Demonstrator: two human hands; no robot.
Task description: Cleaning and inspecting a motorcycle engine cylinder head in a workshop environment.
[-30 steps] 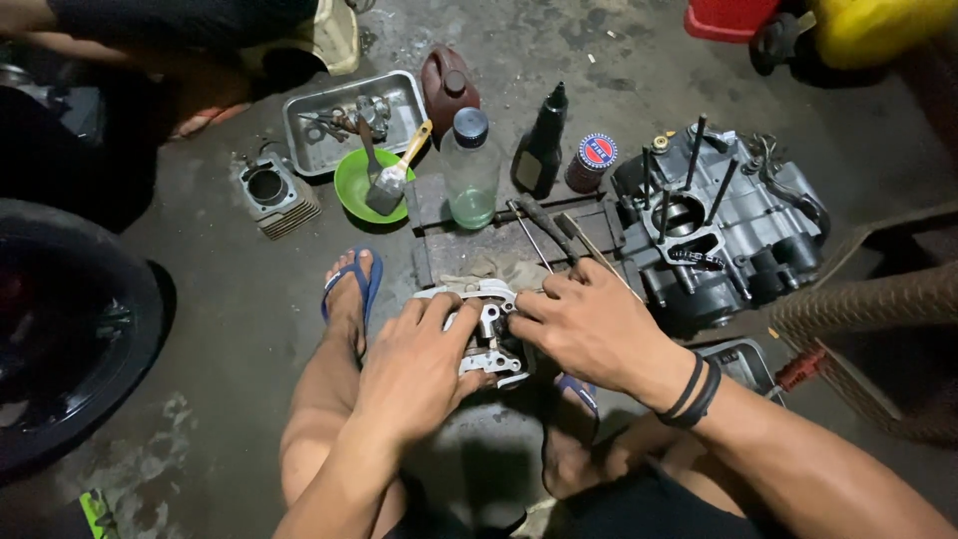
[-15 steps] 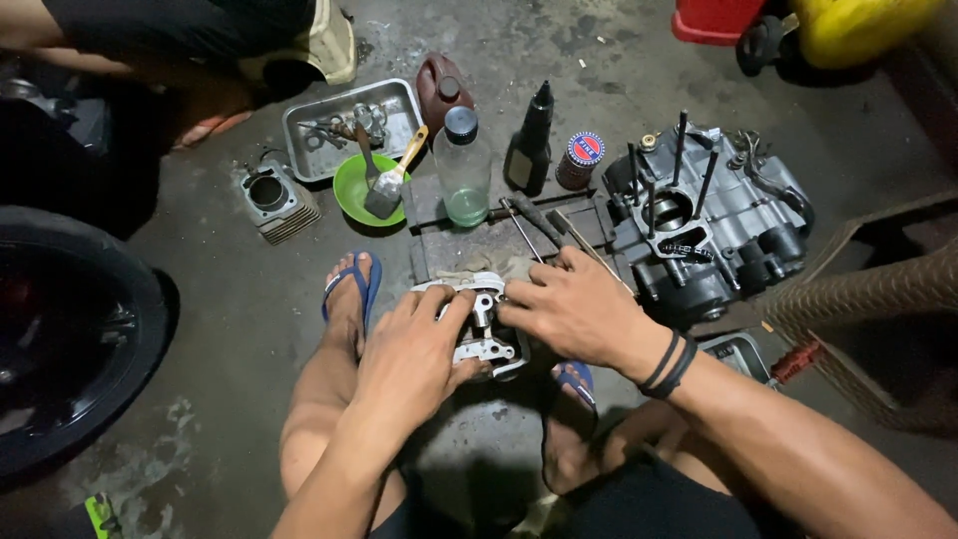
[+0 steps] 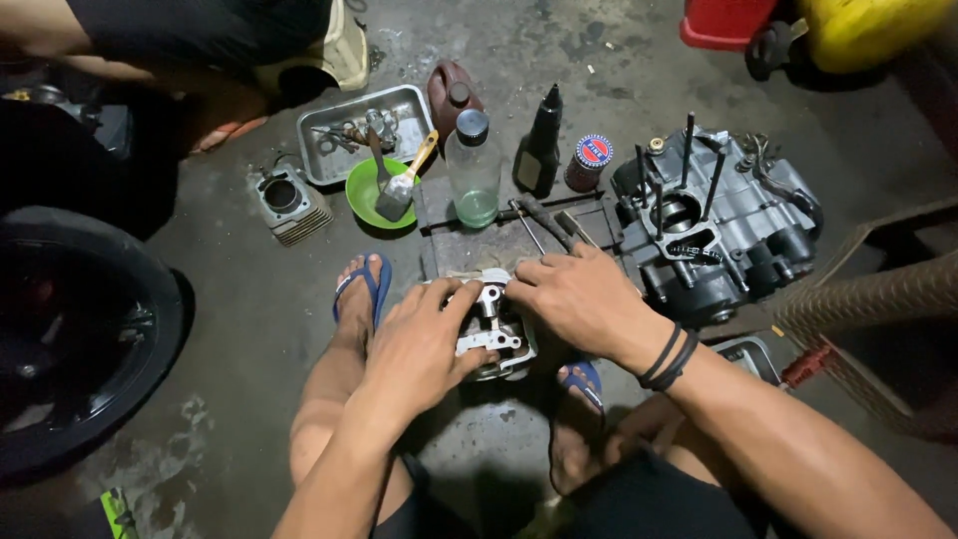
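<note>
A silver cylinder head (image 3: 491,324) rests on the concrete floor between my feet in blue flip-flops. My left hand (image 3: 421,344) grips its left side, fingers curled over the top. My right hand (image 3: 577,296), with black bands on the wrist, presses on its upper right edge. Much of the part is hidden under both hands.
A dark engine crankcase (image 3: 711,230) with upright studs stands at the right. Behind are a clear bottle (image 3: 473,170), a black oil bottle (image 3: 539,145), a small can (image 3: 589,162), a green bowl (image 3: 371,195) with a brush, a metal tray (image 3: 351,135), a finned cylinder (image 3: 284,203). A tyre (image 3: 70,339) fills the left.
The view has shifted slightly, so the things sit higher and further left. Both hands stay on the cylinder head, my right hand now more over its top edge.
</note>
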